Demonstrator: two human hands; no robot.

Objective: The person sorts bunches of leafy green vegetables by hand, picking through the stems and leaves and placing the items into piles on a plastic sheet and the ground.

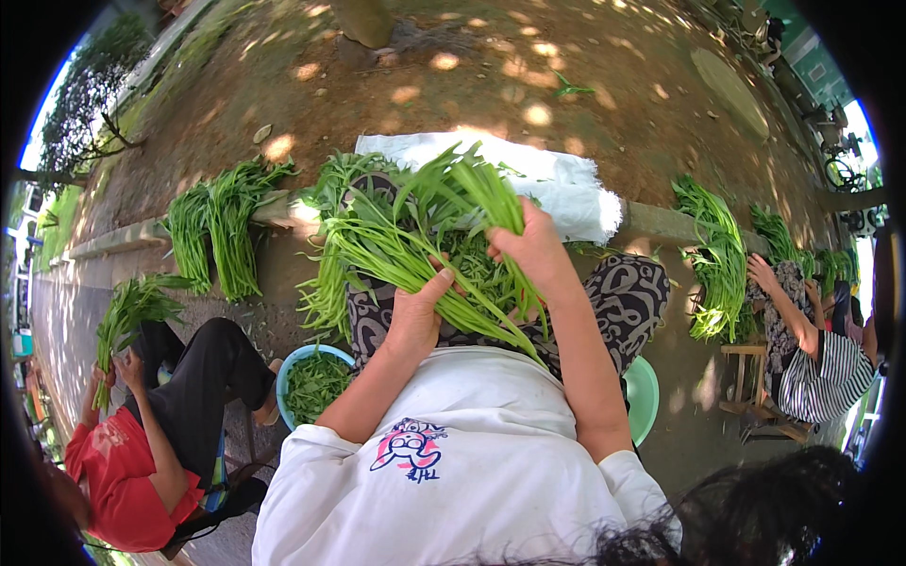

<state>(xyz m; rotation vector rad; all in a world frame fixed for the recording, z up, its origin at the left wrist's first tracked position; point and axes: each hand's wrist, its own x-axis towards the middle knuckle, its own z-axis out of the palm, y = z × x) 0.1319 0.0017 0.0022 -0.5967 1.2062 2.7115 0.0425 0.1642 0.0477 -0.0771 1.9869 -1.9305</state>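
My left hand (pixel 425 307) grips a bunch of long green leafy stems (pixel 373 247) lying diagonally over my lap, their pale lower ends pointing down to the right. My right hand (pixel 519 236) is closed round an upright bunch of green stems (pixel 477 184), a little higher and to the right. Beneath both bunches is a pile of loose leaves and stems (pixel 321 292), with more greens beyond it against a white woven sack (pixel 566 198). A blue basin (pixel 316 382) holding picked leaves is at my left. A pale green basin (pixel 642 396) is at my right, partly hidden.
A low concrete kerb (pixel 646 222) crosses ahead, carrying bundles of greens (pixel 231 217) left and right, with bare earth (pixel 491 85) beyond. A seated co-worker in red (pixel 127 472) holds greens at left. Another in stripes (pixel 821 377) sits at right by a wooden stool (pixel 746 363).
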